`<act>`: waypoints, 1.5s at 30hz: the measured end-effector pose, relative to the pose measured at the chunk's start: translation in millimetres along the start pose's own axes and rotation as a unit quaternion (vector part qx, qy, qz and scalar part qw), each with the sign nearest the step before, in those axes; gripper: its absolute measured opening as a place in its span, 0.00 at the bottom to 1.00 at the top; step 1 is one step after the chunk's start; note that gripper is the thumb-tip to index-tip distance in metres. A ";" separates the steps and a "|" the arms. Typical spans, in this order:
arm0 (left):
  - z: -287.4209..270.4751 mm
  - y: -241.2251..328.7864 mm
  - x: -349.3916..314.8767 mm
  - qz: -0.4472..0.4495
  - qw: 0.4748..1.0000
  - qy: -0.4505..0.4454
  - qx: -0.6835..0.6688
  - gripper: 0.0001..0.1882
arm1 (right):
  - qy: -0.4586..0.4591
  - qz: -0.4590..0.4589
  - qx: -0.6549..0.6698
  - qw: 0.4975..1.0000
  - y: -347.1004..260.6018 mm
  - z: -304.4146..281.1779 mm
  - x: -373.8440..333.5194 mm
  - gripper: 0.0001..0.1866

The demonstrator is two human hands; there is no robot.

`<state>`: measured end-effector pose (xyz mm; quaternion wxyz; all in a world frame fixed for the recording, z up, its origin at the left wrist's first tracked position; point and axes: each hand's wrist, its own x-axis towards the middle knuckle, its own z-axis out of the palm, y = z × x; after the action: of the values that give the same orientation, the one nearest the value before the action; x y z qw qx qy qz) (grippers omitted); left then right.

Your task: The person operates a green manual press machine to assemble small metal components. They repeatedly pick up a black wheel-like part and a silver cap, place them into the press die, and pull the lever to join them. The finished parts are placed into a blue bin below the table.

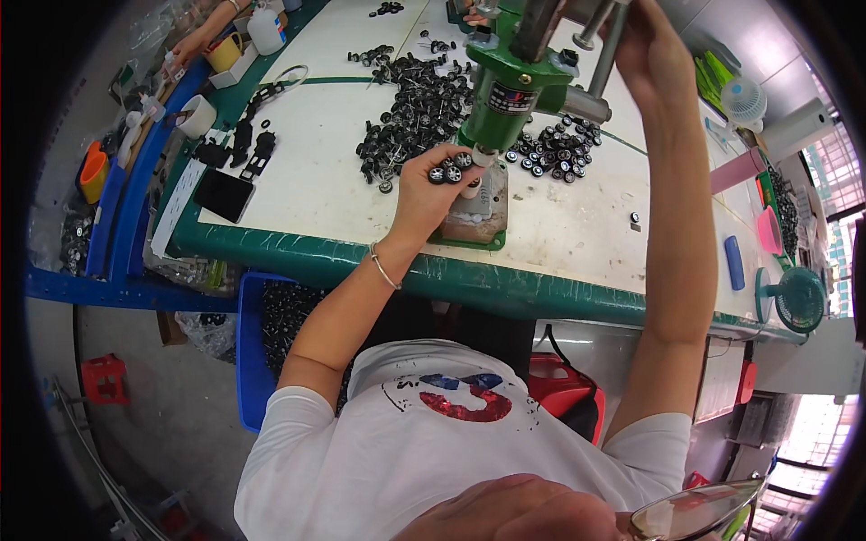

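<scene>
My left hand point(422, 198) is closed around several small black toy wheels point(451, 171) with silver spokes, close beside the ram of a green hand press point(502, 95). Below the ram is the press's metal base point(465, 225); my fingers partly hide the spot under the ram. Up at the right, my right hand point(642, 50) is wrapped round the metal lever point(613, 45) of the press, its fingers partly out of sight. Behind and left of the press lies a heap of black wheels with thin axles point(406, 113). Loose wheels point(555, 151) are spread to its right.
A dark phone point(224, 196) and black plastic parts point(260, 153) lie at the table's left. A blue bin point(253, 361) of small dark parts stands below the green edge point(361, 266). Another person's arm point(203, 34) reaches in top left. A small fan point(799, 299) is at right.
</scene>
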<state>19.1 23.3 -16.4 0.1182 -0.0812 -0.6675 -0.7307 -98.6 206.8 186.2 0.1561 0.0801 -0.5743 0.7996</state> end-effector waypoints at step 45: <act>-2.4 -2.0 1.7 -0.122 0.991 0.032 -0.043 0.10 | -0.165 -0.112 0.073 0.977 -22.8 20.9 -8.9 0.14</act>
<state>17.0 21.0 -18.0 0.0454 0.0194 -0.6366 -0.7696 -83.5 192.3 210.7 0.1419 0.2859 -0.5199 0.7923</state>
